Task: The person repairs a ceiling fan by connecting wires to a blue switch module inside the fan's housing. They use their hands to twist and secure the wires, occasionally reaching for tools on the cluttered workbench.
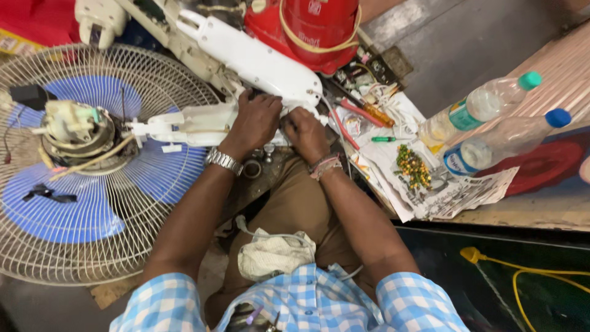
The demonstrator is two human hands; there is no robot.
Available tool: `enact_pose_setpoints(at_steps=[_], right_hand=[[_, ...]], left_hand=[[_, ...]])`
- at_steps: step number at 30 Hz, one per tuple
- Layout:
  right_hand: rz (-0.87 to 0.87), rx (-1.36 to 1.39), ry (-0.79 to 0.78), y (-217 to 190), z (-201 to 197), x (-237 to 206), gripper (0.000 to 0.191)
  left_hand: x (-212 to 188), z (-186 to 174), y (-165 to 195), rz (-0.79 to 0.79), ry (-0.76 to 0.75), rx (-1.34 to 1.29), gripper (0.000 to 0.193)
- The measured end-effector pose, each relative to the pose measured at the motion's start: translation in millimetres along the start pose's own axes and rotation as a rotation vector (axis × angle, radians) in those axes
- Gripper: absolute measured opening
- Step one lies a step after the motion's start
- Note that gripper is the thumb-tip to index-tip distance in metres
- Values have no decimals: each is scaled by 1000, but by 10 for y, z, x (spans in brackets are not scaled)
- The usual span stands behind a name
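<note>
- A fan (92, 166) with blue blades behind a cream wire grille filled the left half of the frame, lying flat, its exposed motor at the centre left.
- The white stand housing (246, 58) ran diagonally from the upper left toward the centre of the frame, ending where both hands met; a white bracket (184, 123) joined it to the motor.
- A red cylinder (313, 27) stood at the top centre, just behind the housing.
- Two clear plastic bottles (491, 123) lay at the upper right, one green-capped, one blue-capped, beside newspaper (455, 193) strewn with small parts.
- A crumpled cloth (273, 253) lay on the person's lap, lower centre.
- The left hand (257, 120), a metal watch at its wrist, was curled down over the housing's lower end, fingers bent and pressing on it.
- The right hand (305, 132) was closed in a loose fist just beside the left, touching the same end; whether it gripped anything could not be told.
- A red-handled tool (362, 114) lay right of the hands.
</note>
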State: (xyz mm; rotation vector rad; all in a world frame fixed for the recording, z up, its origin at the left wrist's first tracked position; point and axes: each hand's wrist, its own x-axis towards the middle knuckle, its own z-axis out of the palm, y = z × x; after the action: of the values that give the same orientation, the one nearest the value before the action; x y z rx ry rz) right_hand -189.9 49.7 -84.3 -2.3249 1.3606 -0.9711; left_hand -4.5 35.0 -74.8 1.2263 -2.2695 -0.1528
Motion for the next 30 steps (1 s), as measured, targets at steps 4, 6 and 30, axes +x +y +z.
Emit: enact_pose_setpoints(at_steps=[4, 6, 30], right_hand=[[25, 62, 97, -1, 49, -20, 11], [35, 62, 132, -29, 61, -34, 10], [-28, -108, 104, -9, 83, -38, 13]], left_hand=[[-48, 17, -23, 68, 69, 83, 23], [-41, 24, -5, 66, 85, 87, 24], [26, 89, -73, -110, 149, -224, 12]])
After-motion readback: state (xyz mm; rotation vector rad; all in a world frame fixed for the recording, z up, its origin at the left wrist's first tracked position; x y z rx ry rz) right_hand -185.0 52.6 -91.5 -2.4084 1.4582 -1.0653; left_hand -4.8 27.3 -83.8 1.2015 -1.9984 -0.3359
